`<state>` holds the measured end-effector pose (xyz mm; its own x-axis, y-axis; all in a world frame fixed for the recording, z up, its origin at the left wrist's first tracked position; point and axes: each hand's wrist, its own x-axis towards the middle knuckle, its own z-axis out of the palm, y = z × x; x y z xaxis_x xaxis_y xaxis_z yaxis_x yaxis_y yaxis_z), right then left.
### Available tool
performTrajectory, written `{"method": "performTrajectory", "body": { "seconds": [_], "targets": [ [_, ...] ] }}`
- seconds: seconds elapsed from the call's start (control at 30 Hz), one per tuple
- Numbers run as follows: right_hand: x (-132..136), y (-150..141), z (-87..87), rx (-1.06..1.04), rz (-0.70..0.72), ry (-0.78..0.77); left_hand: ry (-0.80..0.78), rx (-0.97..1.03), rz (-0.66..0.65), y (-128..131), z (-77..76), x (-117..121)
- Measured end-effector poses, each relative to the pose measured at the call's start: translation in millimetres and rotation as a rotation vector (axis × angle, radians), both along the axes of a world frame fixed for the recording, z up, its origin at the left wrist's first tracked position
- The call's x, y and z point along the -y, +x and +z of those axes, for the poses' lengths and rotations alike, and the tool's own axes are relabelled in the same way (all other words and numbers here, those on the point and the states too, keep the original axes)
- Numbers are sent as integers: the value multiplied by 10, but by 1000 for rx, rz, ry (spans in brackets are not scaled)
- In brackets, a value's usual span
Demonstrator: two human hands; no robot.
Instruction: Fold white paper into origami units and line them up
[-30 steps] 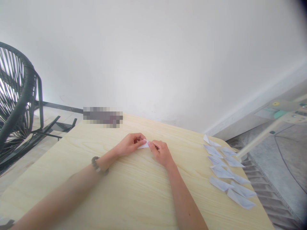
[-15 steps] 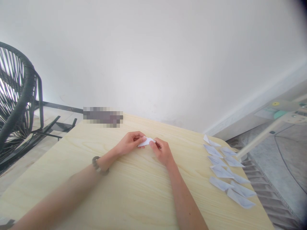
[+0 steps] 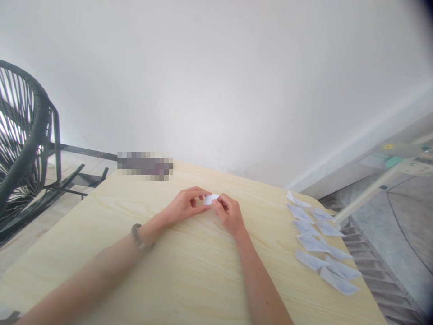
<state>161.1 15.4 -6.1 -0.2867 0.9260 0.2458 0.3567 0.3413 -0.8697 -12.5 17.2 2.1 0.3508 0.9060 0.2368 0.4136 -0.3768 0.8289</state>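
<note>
A small piece of folded white paper (image 3: pixel 211 198) is held between my two hands, just over the light wooden table (image 3: pixel 189 271). My left hand (image 3: pixel 187 204) grips its left end, thumb below and fingertips above. The thumb and bent fingers of my right hand (image 3: pixel 230 212) pinch its right end. Fingers cover parts of the paper's edges, so its full shape is hidden. On the right side of the table lie several folded white paper pieces (image 3: pixel 313 242), pointed at their ends and set in two rough columns.
A blurred-out dark object (image 3: pixel 145 166) sits at the table's far left corner. Beyond the left edge stands a black woven chair (image 3: pixel 37 117). A white wall (image 3: pixel 216 90) rises behind the table. To the right are a pale metal frame (image 3: pixel 368 192) and grey pleated fabric (image 3: pixel 379 271).
My left thumb has moved from the paper's face down to its lower edge, and those fingers have spread wider around it. Less of the paper's length shows now. My right hand has barely moved.
</note>
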Motion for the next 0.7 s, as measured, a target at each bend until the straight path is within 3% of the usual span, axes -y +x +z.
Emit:
{"method": "performTrajectory", "body": {
  "seconds": [0.3, 0.7],
  "targets": [
    [11, -21, 41, 22, 21, 29, -70, 20, 2, 0, 41, 12],
    [5, -41, 37, 66, -4, 58, -31, -12, -15, -8, 34, 7]
  ]
}}
